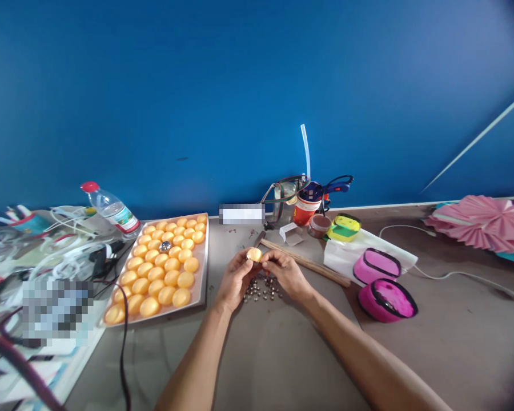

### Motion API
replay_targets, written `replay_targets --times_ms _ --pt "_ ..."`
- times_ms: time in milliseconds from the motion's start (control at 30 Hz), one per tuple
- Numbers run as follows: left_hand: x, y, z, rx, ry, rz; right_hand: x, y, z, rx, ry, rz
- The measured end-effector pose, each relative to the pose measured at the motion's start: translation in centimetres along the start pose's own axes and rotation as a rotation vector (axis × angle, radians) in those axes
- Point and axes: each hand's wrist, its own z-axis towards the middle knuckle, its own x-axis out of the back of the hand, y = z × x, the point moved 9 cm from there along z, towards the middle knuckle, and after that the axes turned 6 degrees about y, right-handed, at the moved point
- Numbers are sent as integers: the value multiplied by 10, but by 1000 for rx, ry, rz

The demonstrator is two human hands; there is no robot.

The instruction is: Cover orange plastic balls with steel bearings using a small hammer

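In the middle of the table, my left hand (235, 279) is closed around an orange ping-pong ball (254, 254), holding it up with thumb and fingers. My right hand (285, 271) is beside the ball with its fingertips pinched together; anything between them is too small to make out. Under both hands lies a loose pile of small shiny metal pieces (263, 290), partly hidden by the fingers. To the left, a white tray (204, 268) carries rows of orange balls (156, 287). One round item among them is silvery and studded (165, 246).
A wooden-handled hammer (308, 262) lies behind my right hand. Pink black-rimmed containers (388, 299) stand to the right, near a red cup (306, 211) of tools. A tilted plastic bottle (115, 211) and tangled cables (72, 260) crowd the left. A blue wall (240, 103) rises behind.
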Motion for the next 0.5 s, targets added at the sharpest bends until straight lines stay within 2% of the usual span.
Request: replay_targets --times_ms 500 --pt "-1 1 -2 -13 4 10 0 -7 -1 41 25 -65"
